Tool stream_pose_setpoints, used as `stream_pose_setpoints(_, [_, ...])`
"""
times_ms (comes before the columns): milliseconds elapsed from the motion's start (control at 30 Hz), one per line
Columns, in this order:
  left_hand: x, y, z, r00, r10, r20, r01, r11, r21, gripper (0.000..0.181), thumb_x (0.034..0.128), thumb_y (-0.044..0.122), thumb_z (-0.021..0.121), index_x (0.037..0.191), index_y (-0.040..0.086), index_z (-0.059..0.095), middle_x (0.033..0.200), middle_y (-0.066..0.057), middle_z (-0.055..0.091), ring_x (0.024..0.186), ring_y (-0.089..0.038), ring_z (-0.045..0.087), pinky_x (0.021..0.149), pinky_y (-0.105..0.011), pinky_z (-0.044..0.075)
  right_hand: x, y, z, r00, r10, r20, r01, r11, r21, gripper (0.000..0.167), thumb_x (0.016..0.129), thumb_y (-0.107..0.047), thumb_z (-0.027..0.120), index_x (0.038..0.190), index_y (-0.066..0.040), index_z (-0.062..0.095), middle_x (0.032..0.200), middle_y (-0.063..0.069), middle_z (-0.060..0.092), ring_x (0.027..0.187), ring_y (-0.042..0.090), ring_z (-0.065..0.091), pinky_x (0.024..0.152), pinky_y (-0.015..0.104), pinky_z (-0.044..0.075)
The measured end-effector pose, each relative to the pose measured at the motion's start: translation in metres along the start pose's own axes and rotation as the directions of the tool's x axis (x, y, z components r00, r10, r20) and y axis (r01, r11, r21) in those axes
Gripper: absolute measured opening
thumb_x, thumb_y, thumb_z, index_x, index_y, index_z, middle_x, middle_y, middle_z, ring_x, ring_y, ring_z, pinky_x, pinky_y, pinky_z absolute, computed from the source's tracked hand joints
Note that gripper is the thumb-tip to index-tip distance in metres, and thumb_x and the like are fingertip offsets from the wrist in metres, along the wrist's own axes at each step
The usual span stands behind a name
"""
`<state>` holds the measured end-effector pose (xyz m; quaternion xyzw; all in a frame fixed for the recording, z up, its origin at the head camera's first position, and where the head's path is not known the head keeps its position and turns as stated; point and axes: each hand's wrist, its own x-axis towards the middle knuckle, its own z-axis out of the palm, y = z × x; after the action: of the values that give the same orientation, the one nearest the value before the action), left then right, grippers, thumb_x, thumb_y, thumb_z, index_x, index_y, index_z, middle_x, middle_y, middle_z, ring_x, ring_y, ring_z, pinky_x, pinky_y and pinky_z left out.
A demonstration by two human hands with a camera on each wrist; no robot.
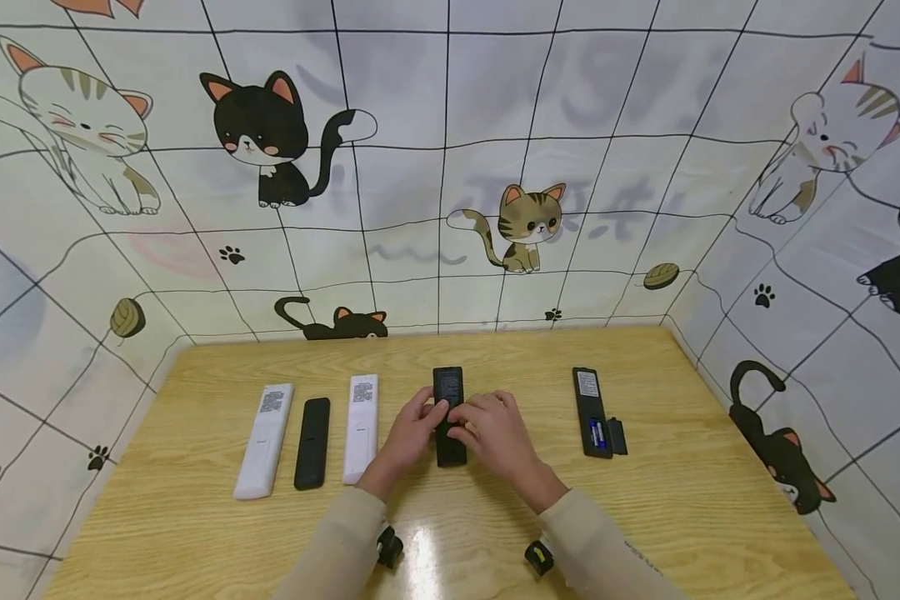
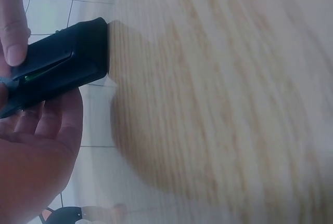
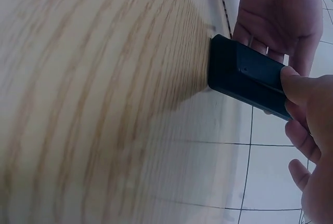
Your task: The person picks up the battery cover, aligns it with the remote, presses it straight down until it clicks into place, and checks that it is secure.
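Observation:
A black remote control [image 1: 448,385] lies back up in the middle, over the wooden table [image 1: 435,508]. My left hand [image 1: 408,433] holds it from the left, fingers beneath it in the left wrist view. From the right, my right hand [image 1: 498,437] pinches the remote's battery cover [image 2: 60,47], its thumb [image 3: 295,86] at the edge. One end of that cover stands slightly raised, and through the slit a bit of green shows. The rest of the battery compartment is hidden.
To the left lie a white remote [image 1: 262,442], a small black remote [image 1: 312,442] and another white remote [image 1: 361,425]. At right, a black remote [image 1: 588,408] has blue batteries exposed, with its loose cover [image 1: 617,436] beside it. Cat-print sheeting [image 1: 405,183] surrounds the table.

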<state>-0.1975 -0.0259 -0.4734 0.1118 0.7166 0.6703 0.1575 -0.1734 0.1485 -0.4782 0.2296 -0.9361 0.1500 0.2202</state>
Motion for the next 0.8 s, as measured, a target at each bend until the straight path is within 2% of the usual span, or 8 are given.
stream_pose_setpoints(133, [0.0001, -0.002, 0.0014, 1.0, -0.001, -0.012, 0.001, 1.0, -0.004, 0.035, 0.1041, 0.023, 0.046, 0.136, 0.01, 0.051, 0.113, -0.021, 0.069, 0.095, -0.021, 0.066, 0.087, -0.046, 0.053, 0.0001, -0.0005, 0.0005, 1.0, 0.011, -0.011, -0.011, 1.0, 0.01, 0.013, 0.08, -0.035, 0.077, 0.088, -0.026, 0.071, 0.08, -0.012, 0.066, 0.078, 0.009, 0.062, 0.091, 0.041, 0.044])
stream_pose_setpoints(300, [-0.0011, 0.0006, 0.0015, 1.0, -0.007, -0.016, 0.007, 1.0, -0.006, 0.037, 0.1043, 0.024, 0.046, 0.138, 0.009, 0.049, 0.115, -0.022, 0.068, 0.098, -0.023, 0.066, 0.091, -0.052, 0.051, 0.0011, -0.0007, 0.0018, 0.999, 0.039, -0.008, -0.038, 0.998, 0.046, 0.015, 0.079, -0.034, 0.079, 0.087, -0.025, 0.07, 0.079, -0.012, 0.068, 0.078, 0.007, 0.063, 0.091, 0.041, 0.044])
stream_pose_setpoints(467, [0.0004, -0.0001, 0.0002, 1.0, -0.018, 0.006, 0.018, 1.0, 0.001, 0.037, 0.1045, 0.024, 0.045, 0.138, 0.01, 0.049, 0.117, -0.021, 0.068, 0.098, -0.023, 0.066, 0.092, -0.051, 0.051, 0.0025, -0.002, 0.0027, 0.988, 0.147, 0.054, -0.152, 0.982, 0.11, 0.021, 0.078, -0.033, 0.08, 0.09, -0.023, 0.066, 0.077, -0.012, 0.066, 0.076, 0.007, 0.061, 0.09, 0.041, 0.043])
stream_pose_setpoints(567, [0.0002, -0.0001, 0.0004, 1.0, -0.013, 0.009, 0.013, 1.0, 0.003, 0.036, 0.1045, 0.023, 0.045, 0.138, 0.009, 0.049, 0.116, -0.022, 0.068, 0.096, -0.021, 0.066, 0.091, -0.051, 0.051, 0.0031, -0.0038, 0.0018, 0.96, 0.254, 0.116, -0.271, 0.947, 0.173, 0.03, 0.079, -0.033, 0.08, 0.099, -0.02, 0.063, 0.078, -0.011, 0.063, 0.075, 0.009, 0.058, 0.088, 0.039, 0.043])
stream_pose_setpoints(700, [-0.0036, 0.0044, 0.0005, 1.0, -0.014, 0.003, 0.014, 1.0, -0.004, 0.036, 0.1044, 0.02, 0.045, 0.138, 0.007, 0.048, 0.115, -0.025, 0.067, 0.094, -0.02, 0.067, 0.09, -0.052, 0.052, 0.0019, -0.0039, 0.0003, 0.903, 0.379, 0.202, -0.425, 0.851, 0.308, 0.046, 0.08, -0.031, 0.08, 0.117, -0.014, 0.059, 0.088, -0.004, 0.062, 0.081, 0.014, 0.056, 0.078, 0.032, 0.046])
stream_pose_setpoints(800, [-0.004, 0.0046, 0.0003, 1.0, -0.015, 0.0, 0.015, 1.0, -0.008, 0.037, 0.1044, 0.02, 0.045, 0.139, 0.006, 0.048, 0.115, -0.025, 0.067, 0.095, -0.022, 0.067, 0.089, -0.051, 0.052, 0.0005, -0.0014, 0.0009, 0.872, 0.413, 0.263, -0.486, 0.79, 0.374, 0.051, 0.083, -0.031, 0.078, 0.125, -0.012, 0.058, 0.096, 0.001, 0.062, 0.087, 0.018, 0.058, 0.072, 0.031, 0.047])
